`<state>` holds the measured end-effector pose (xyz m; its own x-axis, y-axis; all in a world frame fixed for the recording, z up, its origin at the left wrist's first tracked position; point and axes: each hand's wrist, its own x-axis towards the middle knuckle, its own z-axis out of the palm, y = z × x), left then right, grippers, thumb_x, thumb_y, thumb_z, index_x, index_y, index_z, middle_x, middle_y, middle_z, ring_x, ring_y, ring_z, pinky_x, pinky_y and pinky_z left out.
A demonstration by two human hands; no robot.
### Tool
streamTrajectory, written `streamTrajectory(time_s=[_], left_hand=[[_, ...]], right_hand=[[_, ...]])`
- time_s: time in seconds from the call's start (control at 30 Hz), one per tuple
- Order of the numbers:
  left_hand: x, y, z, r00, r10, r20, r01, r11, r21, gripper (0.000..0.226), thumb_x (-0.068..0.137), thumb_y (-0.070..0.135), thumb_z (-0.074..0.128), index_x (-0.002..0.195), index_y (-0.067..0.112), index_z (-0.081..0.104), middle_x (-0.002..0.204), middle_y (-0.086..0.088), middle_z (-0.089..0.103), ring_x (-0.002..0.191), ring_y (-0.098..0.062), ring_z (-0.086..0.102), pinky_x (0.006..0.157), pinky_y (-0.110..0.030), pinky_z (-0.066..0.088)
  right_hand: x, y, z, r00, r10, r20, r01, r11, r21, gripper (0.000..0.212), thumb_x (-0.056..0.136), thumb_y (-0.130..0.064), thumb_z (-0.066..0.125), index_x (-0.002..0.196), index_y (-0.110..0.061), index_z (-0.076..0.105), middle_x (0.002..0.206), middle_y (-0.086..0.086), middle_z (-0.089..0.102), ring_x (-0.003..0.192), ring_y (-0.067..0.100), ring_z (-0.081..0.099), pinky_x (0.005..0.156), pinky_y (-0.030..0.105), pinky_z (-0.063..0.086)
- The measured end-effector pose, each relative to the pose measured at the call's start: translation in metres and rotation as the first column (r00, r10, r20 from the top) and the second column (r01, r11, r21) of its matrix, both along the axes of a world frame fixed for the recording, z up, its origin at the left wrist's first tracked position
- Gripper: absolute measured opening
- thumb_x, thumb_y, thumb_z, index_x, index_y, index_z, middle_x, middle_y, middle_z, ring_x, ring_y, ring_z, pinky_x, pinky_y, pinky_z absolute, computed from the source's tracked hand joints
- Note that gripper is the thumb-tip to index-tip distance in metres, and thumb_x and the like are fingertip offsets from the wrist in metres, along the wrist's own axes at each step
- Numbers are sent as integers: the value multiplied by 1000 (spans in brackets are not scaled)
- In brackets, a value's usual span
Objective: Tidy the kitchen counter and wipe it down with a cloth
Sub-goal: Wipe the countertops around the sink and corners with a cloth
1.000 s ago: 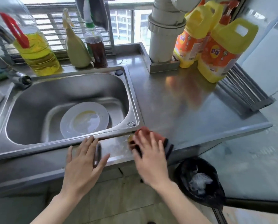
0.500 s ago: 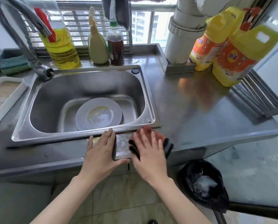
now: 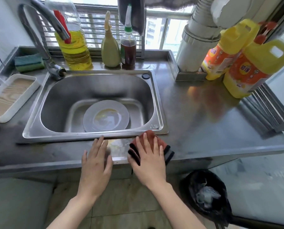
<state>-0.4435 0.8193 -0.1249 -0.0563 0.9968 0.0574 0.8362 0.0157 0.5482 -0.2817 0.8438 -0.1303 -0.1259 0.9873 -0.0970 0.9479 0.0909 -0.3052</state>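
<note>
My right hand (image 3: 148,162) lies flat on a red-brown cloth (image 3: 154,135) with black stripes, pressing it onto the steel counter (image 3: 195,116) at the front right corner of the sink (image 3: 91,135). To its left, my left hand (image 3: 95,166) rests palm down on the counter's front edge, fingers apart, holding nothing. Between the two hands the steel shows a wet, yellowish smear (image 3: 119,146). A white plate (image 3: 106,115) with a greasy yellow film lies in the sink.
Two yellow detergent jugs (image 3: 253,68) and a white pipe (image 3: 197,43) stand at the back right. An oil bottle (image 3: 73,45), two sauce bottles (image 3: 128,47), a sponge (image 3: 29,62), the faucet (image 3: 43,38) and a white tray (image 3: 10,95) sit behind and left. A black-bagged bin (image 3: 207,195) stands below right.
My left hand has slid right along the counter's front edge, closer to the cloth. My right hand stays on the cloth at nearly the same spot. The view has swung left.
</note>
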Motion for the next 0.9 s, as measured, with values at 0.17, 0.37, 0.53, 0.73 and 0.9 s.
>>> streamTrajectory(time_s=[0.17,0.37,0.53,0.73,0.9], left_hand=[[45,-21,2,997,31,-68,-25,996,88,48,90,25,29,134,10,40,147,-7,35,138,-15,20,110,-40,14],[155,9,-10,972,-64,-225,61,998,-23,56,90,40,30,134,9,46,145,-12,39,134,-22,30,105,-41,21],[113,21,-30,944,114,-310,-169,973,-155,63,95,45,16,134,7,45,142,-15,41,128,-29,43,104,-48,27],[52,26,-18,869,365,-333,-444,873,-201,72,87,47,6,144,6,23,153,-14,17,142,-29,15,110,-52,17],[113,18,-16,947,13,-322,-69,984,-162,60,92,42,23,137,5,39,145,-10,38,133,-24,37,101,-45,39]], right_hand=[[41,24,21,785,9,-620,-99,989,-111,48,98,-33,42,144,-25,29,149,-16,12,141,4,3,117,27,-1],[123,65,-8,999,19,-47,-18,1000,26,69,86,-52,3,148,-23,17,156,-8,2,145,14,0,114,33,1],[128,67,-21,989,85,119,-89,996,24,75,78,-53,-13,147,-25,-3,149,-13,-15,144,12,-9,114,35,-5],[127,67,-25,989,67,130,-75,996,54,69,86,-49,-2,148,-21,15,156,-2,11,144,18,8,115,43,9],[125,69,-21,989,79,124,-86,995,52,71,86,-49,-2,148,-21,17,156,-2,12,144,19,9,115,43,10]])
